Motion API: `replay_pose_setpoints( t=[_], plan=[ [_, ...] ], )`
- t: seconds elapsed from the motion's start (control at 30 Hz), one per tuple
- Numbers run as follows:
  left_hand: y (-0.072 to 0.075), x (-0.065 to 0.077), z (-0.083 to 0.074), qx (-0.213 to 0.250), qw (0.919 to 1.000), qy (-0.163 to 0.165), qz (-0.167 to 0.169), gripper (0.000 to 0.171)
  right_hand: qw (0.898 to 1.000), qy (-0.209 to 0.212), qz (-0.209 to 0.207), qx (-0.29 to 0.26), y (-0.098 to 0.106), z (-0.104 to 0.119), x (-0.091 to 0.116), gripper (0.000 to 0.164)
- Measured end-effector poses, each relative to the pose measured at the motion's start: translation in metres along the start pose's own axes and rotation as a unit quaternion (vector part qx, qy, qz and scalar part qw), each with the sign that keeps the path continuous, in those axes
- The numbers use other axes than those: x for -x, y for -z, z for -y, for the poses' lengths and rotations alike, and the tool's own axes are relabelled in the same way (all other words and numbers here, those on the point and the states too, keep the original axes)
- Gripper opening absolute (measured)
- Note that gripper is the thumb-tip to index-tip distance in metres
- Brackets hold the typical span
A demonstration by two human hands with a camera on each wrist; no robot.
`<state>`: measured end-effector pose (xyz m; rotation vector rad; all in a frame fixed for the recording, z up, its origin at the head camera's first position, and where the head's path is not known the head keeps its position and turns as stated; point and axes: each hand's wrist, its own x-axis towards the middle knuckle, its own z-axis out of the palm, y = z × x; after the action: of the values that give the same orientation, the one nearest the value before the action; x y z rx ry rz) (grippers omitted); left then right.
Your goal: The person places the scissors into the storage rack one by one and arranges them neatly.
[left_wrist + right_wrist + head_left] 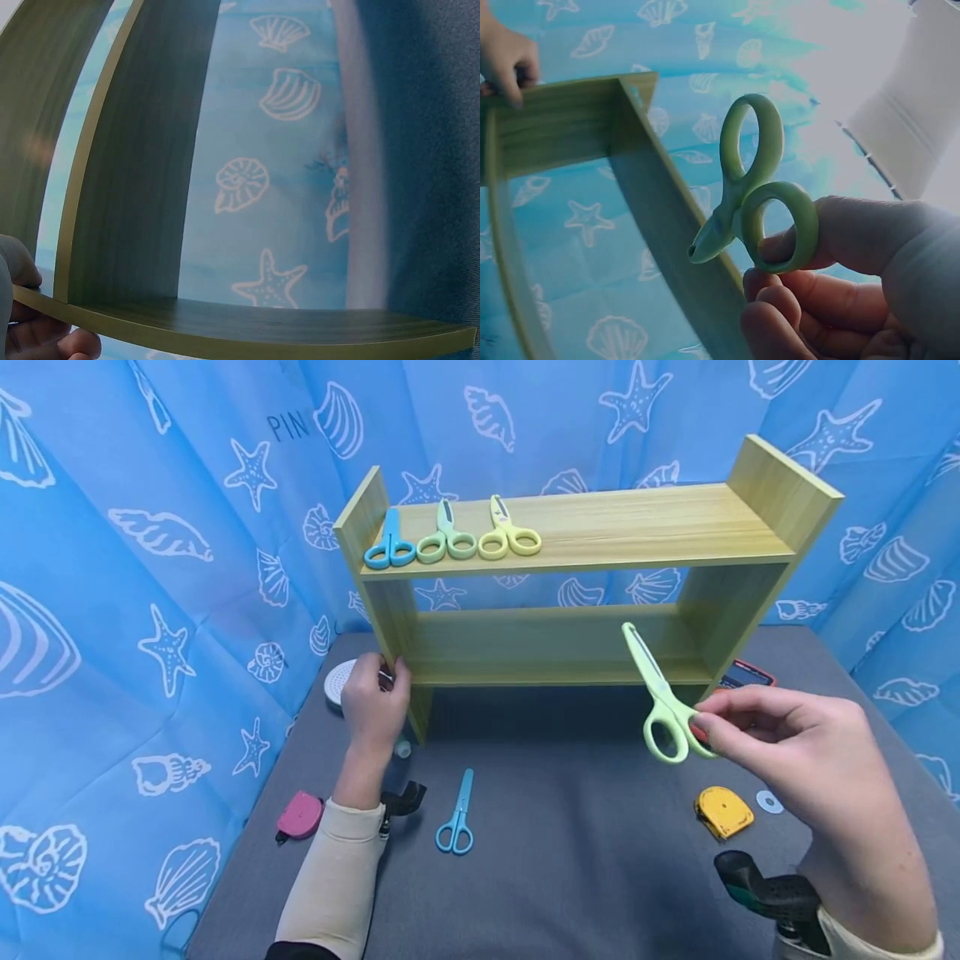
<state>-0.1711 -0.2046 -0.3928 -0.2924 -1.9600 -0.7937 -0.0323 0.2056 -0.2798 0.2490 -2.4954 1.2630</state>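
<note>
head view: your right hand pinches one handle loop of the held green scissors, in front of the shelf; that one-sided grip could let them swing or slip. your left hand grips the shelf's left side, and a hard pull might tip it. you have five scissors: one held, three up top (blue pair, green pair, yellow pair), one loose blue pair on the counter; one pink tape measure, one yellow tape measure.
</note>
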Motion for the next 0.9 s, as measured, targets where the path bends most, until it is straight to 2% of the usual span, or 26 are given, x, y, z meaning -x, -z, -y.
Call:
replay_pose_setpoints(
  t=[0.23,0.4,0.53,0.67,0.8,0.9],
  plan=[
    [-0.001,0.001,0.001,0.005,1.0000,0.000,-0.003,0.015,0.999,-0.019,-0.030,-0.011,0.015,0.016,-0.025,0.015],
    [-0.001,0.000,0.002,0.005,1.0000,-0.001,-0.006,0.016,0.999,0.000,-0.042,-0.033,0.027,0.029,-0.045,0.017],
    [-0.002,-0.002,0.002,0.006,0.9999,0.000,-0.009,0.016,0.998,0.002,-0.052,-0.042,0.033,0.036,-0.071,0.019],
    [-0.002,-0.002,0.002,0.006,0.9999,0.004,-0.009,0.017,0.998,-0.012,-0.037,-0.050,0.035,0.046,-0.102,0.024],
    [-0.002,0.000,0.003,0.006,0.9999,0.003,-0.009,0.017,0.999,-0.025,-0.003,-0.046,0.032,0.060,-0.132,0.029],
    [-0.003,0.001,0.004,0.005,1.0000,0.000,-0.006,0.016,0.999,-0.030,0.028,-0.012,0.024,0.068,-0.153,0.032]
  ],
)
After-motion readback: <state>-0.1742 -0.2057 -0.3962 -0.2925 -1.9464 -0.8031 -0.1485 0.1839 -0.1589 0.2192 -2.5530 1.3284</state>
